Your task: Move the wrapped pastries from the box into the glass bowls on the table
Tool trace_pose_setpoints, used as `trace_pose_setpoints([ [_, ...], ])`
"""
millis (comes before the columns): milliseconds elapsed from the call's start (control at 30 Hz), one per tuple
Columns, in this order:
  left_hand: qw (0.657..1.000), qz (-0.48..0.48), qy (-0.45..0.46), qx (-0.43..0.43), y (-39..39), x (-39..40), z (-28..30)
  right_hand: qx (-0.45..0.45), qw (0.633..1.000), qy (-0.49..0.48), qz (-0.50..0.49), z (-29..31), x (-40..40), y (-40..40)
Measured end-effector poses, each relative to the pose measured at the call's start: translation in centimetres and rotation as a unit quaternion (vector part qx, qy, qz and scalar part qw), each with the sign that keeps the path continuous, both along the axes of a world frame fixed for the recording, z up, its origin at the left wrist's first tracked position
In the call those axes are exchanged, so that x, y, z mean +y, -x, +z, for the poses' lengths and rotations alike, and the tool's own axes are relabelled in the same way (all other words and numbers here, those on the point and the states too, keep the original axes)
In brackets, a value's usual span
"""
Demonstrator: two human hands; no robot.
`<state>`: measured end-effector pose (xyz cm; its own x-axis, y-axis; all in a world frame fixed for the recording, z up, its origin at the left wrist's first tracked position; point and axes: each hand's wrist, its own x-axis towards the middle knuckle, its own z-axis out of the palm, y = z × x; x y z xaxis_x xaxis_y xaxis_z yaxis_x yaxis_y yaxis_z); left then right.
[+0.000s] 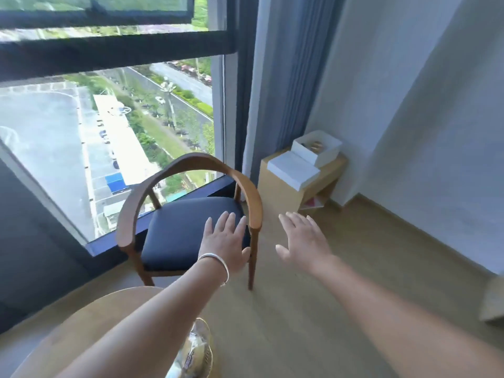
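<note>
Box (pixel 317 148) white, lid open, on cabinet (pixel 286 186), golden pastries (pixel 316 145) inside; left hand (pixel 226 241) and right hand (pixel 302 241) empty, fingers spread; no writing legible.

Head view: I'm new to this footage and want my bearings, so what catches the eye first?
Two bare arms reach forward, the left hand with a bracelet and the right hand, both open and empty. Beyond them a wooden chair with a dark seat stands by a tall window. In the far corner an open white box sits on a small wooden stand, while a glass bowl rests on the round table near the bottom edge.
</note>
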<state>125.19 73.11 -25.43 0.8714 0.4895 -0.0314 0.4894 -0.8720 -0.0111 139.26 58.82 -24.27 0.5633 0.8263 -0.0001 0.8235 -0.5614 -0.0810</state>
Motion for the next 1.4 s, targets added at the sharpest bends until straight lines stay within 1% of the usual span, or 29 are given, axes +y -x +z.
trace_pose_setpoints([
  [167,0.994,-0.106,0.002,-0.016,-6.8,-5.9,0.9,-0.007,0.991,0.014,-0.133,0.5,-9.3,-4.4],
  [300,0.984,-0.177,-0.001,-0.02,-11.9,-10.6,0.7,-0.006,0.976,0.014,-0.215,0.0,-16.2,-7.2],
  [400,0.975,-0.22,-0.002,-0.026,-15.6,-13.7,0.4,0.0,0.965,0.025,-0.262,-0.5,-20.3,-9.4],
  [633,0.959,-0.283,-0.018,-0.008,-23.9,-19.1,-0.4,0.039,0.939,0.005,-0.341,-1.8,-27.4,-14.5],
  [867,0.948,-0.316,-0.027,0.002,-31.8,-23.7,-1.3,0.06,0.918,0.01,-0.392,-2.8,-33.7,-19.6],
  [1033,0.942,-0.335,-0.018,-0.008,-36.7,-25.9,-2.4,0.066,0.913,0.019,-0.402,-3.6,-36.3,-23.6],
  [1267,0.937,-0.35,-0.008,0.007,-44.2,-25.9,-4.6,0.084,0.909,0.029,-0.408,-5.8,-36.1,-30.5],
  [1400,0.934,-0.356,-0.008,0.02,-50.8,-24.9,-6.1,0.09,0.907,0.04,-0.41,-6.9,-34.9,-36.4],
])
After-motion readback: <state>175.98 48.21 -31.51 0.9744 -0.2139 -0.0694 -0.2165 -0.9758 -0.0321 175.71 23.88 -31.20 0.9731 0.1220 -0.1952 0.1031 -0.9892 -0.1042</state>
